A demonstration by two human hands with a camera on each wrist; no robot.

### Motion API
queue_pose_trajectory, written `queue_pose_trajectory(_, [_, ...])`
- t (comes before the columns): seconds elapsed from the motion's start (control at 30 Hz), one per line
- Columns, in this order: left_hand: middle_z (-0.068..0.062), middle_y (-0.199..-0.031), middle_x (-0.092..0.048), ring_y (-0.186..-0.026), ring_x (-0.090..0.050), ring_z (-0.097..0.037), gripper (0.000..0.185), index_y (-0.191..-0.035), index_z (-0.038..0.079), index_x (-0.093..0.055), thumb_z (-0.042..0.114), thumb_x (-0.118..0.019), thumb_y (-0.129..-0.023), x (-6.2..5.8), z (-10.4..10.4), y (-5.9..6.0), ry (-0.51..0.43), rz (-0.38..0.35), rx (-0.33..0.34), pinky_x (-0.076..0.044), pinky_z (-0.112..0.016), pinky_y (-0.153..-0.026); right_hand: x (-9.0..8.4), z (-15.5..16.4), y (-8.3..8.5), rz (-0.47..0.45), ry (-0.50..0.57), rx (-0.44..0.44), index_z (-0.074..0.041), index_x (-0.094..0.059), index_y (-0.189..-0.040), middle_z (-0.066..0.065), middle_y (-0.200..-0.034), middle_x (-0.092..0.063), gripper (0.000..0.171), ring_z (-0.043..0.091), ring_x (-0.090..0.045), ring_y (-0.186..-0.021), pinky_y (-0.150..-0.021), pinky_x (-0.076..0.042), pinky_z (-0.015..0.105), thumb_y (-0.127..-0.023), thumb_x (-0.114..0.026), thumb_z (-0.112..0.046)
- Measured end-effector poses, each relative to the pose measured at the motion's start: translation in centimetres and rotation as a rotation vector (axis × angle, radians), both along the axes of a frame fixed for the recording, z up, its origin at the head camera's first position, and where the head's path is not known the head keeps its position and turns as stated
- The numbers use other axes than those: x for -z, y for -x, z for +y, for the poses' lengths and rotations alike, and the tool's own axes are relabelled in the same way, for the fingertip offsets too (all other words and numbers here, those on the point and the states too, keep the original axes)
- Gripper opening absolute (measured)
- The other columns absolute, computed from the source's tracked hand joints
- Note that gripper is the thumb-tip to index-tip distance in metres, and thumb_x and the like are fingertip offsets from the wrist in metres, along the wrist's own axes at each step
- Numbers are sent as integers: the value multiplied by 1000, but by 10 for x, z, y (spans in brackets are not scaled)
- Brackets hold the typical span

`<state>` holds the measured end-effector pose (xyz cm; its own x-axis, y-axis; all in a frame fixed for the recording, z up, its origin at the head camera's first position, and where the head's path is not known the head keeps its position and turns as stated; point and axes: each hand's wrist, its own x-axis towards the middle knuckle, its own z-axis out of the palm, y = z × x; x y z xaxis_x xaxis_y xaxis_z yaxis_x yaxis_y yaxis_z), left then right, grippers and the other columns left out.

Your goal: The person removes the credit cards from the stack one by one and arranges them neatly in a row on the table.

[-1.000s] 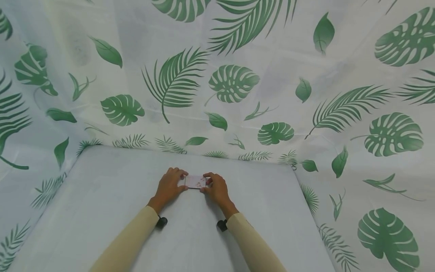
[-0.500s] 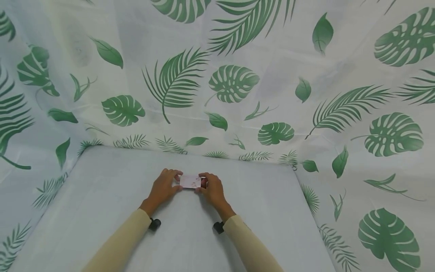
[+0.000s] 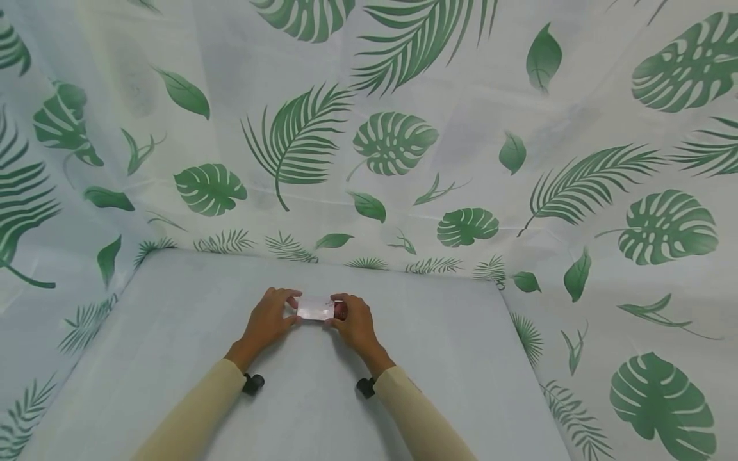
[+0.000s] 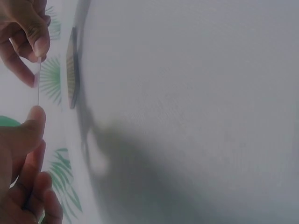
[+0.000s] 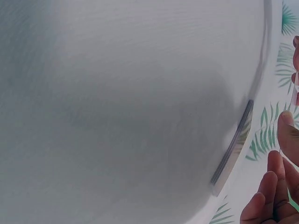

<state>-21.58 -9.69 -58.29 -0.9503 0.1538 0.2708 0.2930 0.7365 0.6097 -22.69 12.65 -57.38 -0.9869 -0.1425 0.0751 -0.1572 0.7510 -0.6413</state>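
A thin card (image 3: pixel 315 310), pale pink-white and glossy, is held between both hands over the far part of the table. My left hand (image 3: pixel 268 320) pinches its left end between thumb and fingers. At the opposite end my right hand (image 3: pixel 357 325) pinches it the same way. Seen from the left wrist, the card (image 4: pixel 39 91) is almost edge-on, a fine line between the two hands. Below it, a flat stack (image 4: pixel 73 70) with a shiny top lies on the table. Its side shows layered edges in the right wrist view, where the stack (image 5: pixel 233 148) lies near the hand.
The table has a white cover (image 3: pixel 461 384). Behind it and at both sides hang white sheets (image 3: pixel 450 128) printed with green leaves, meeting the table's far edge. Black wrist cameras (image 3: pixel 254 384) sit at both cuffs, below beige sleeves.
Both hands have shifted left with the card between them, the left hand farther than the right. More of the card's face shows, and a dark red patch appears beside the right fingers.
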Motion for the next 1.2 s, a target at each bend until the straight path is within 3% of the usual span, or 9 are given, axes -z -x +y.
queue_pose_trajectory(0.23, [-3,-102,-73,-95,-55,-20,56,-132,8,-69,10,-92,-81,-4,-9,-5,6,-6,-19,-49,-38,-81,-3,-9,-3,17,-3,-8,-16,-73,-134,4,-112,-74,56,17,-58,-98,-91,-51,36,-81,-93,-17])
queue_pose_trajectory(0.53, [-2,-101,-74,-93,-54,-20,55,-131,8,-70,10,-92,-81,-9,-25,-14,16,10,-27,-49,-37,-79,-3,-21,-8,60,12,-37,-15,-74,-131,2,-103,-73,56,16,-57,-92,-83,-49,29,-79,-95,-13])
queue_pose_trajectory(0.7, [-2,-100,-74,-92,-53,-19,56,-130,8,-71,10,-93,-80,-11,-33,-19,21,22,-25,-47,-36,-78,-2,-29,-10,57,20,-42,-15,-75,-130,2,-105,-75,56,16,-57,-92,-85,-48,29,-78,-95,-12])
queue_pose_trajectory(0.93, [-3,-100,-73,-91,-53,-19,54,-130,7,-71,12,-92,-81,-10,-44,-26,22,9,-35,-48,-36,-78,-2,-38,-15,61,64,-84,-12,-74,-130,6,-99,-74,56,21,-64,-94,-84,-53,26,-78,-95,-10])
queue_pose_trajectory(1.2, [-2,-101,-73,-93,-55,-20,53,-131,8,-71,13,-92,-83,-11,-56,-34,29,-18,-54,-49,-38,-80,-2,-49,-19,23,69,-89,-19,-75,-132,-4,-97,-73,54,13,-57,-90,-80,-48,22,-82,-93,-13])
